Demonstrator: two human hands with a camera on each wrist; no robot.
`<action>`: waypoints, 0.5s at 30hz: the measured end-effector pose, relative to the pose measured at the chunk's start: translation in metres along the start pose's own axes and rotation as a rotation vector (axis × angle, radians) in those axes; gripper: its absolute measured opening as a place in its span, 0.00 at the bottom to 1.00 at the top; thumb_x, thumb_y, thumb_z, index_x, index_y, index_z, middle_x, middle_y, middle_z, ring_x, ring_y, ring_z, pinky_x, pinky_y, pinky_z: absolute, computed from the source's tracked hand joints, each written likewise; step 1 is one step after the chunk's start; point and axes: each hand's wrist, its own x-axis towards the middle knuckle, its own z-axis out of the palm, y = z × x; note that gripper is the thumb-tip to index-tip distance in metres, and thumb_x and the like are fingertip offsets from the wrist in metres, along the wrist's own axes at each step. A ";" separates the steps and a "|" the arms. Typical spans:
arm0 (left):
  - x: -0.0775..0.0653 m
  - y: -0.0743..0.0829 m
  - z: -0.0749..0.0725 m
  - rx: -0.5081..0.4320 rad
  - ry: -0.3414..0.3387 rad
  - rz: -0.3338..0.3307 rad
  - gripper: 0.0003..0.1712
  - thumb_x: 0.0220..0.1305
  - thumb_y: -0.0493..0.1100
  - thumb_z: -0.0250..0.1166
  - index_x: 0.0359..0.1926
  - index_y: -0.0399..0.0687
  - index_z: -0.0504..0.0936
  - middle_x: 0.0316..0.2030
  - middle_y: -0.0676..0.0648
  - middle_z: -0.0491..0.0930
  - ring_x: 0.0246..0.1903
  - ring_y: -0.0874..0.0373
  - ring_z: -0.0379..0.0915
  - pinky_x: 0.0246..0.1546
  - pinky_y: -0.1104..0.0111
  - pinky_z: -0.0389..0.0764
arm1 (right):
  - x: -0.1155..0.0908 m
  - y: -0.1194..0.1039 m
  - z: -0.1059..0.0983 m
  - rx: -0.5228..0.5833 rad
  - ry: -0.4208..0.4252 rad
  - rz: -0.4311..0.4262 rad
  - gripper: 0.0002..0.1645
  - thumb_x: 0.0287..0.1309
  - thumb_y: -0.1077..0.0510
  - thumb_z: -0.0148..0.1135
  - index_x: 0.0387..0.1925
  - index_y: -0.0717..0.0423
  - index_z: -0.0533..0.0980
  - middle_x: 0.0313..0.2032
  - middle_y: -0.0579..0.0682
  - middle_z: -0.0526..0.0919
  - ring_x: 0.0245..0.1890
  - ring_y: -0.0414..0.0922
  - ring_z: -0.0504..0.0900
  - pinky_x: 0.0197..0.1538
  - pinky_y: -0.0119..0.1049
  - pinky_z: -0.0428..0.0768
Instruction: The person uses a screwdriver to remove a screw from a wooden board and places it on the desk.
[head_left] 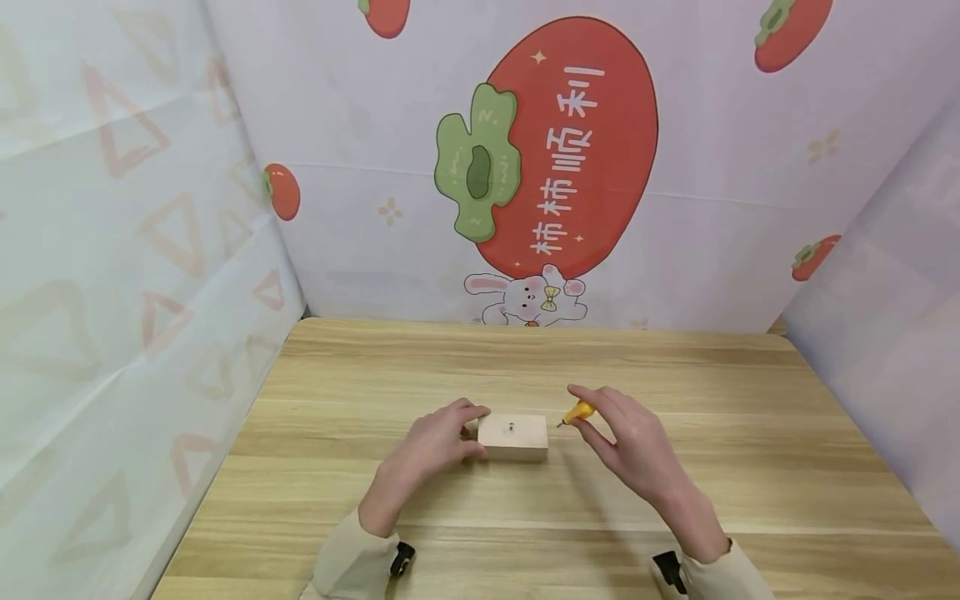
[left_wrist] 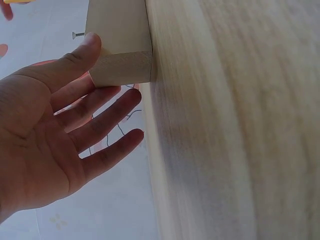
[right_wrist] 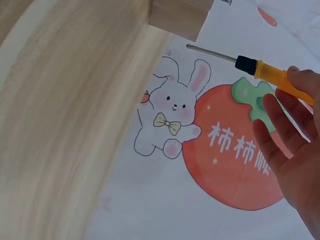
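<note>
A pale wooden block (head_left: 531,430) lies flat on the table, with a screw (left_wrist: 78,35) standing up out of its top face. At the block's left end, my left hand (head_left: 429,443) grips it between thumb and index finger; the other fingers spread loosely beside it in the left wrist view. To the right of the block, my right hand (head_left: 633,442) pinches a screwdriver (right_wrist: 272,75) by its yellow handle. A black collar joins the handle to a thin metal shaft. Its tip (right_wrist: 188,46) points toward the block's right end, apart from it.
The wood-grain table (head_left: 360,367) runs back to a printed cloth backdrop (head_left: 360,250) showing a large red persimmon and a rabbit. Cloth also hangs along the left side (head_left: 112,275) and the right side (head_left: 900,250).
</note>
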 end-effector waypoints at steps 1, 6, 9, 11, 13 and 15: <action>0.000 0.000 0.000 0.000 -0.001 -0.001 0.34 0.57 0.50 0.74 0.64 0.50 0.77 0.53 0.53 0.79 0.43 0.59 0.81 0.43 0.60 0.78 | 0.002 -0.001 0.000 -0.005 0.000 0.005 0.24 0.66 0.48 0.63 0.58 0.56 0.78 0.35 0.43 0.82 0.32 0.39 0.79 0.35 0.32 0.77; 0.000 0.000 0.000 0.007 -0.005 -0.001 0.33 0.57 0.50 0.74 0.63 0.50 0.78 0.53 0.52 0.79 0.42 0.59 0.80 0.41 0.61 0.77 | 0.008 -0.005 -0.001 -0.001 0.017 0.044 0.26 0.69 0.43 0.58 0.56 0.59 0.77 0.39 0.47 0.84 0.37 0.43 0.83 0.40 0.38 0.81; 0.001 0.000 0.000 0.015 -0.005 -0.001 0.34 0.57 0.50 0.74 0.64 0.50 0.77 0.53 0.52 0.79 0.41 0.59 0.80 0.40 0.62 0.77 | 0.013 -0.008 0.000 0.014 0.056 0.051 0.31 0.69 0.38 0.52 0.52 0.62 0.77 0.40 0.50 0.84 0.39 0.46 0.84 0.43 0.40 0.82; 0.001 0.000 0.000 0.014 -0.003 0.001 0.34 0.57 0.50 0.74 0.64 0.50 0.77 0.53 0.52 0.79 0.41 0.59 0.80 0.40 0.62 0.77 | 0.016 -0.010 0.000 0.028 0.080 0.049 0.32 0.69 0.37 0.50 0.51 0.63 0.77 0.40 0.50 0.84 0.38 0.46 0.84 0.43 0.38 0.82; 0.001 0.000 0.000 0.012 0.000 0.002 0.34 0.57 0.49 0.75 0.64 0.50 0.77 0.53 0.52 0.79 0.42 0.59 0.81 0.40 0.62 0.77 | 0.020 -0.012 0.001 0.047 0.100 0.036 0.32 0.69 0.37 0.51 0.51 0.63 0.77 0.39 0.50 0.84 0.38 0.45 0.84 0.43 0.36 0.81; 0.000 0.000 0.000 0.011 0.002 0.007 0.34 0.56 0.49 0.75 0.63 0.49 0.77 0.53 0.52 0.80 0.42 0.59 0.81 0.40 0.62 0.77 | 0.024 -0.015 0.002 0.068 0.110 0.023 0.31 0.68 0.38 0.53 0.52 0.62 0.77 0.40 0.49 0.84 0.38 0.45 0.83 0.44 0.33 0.81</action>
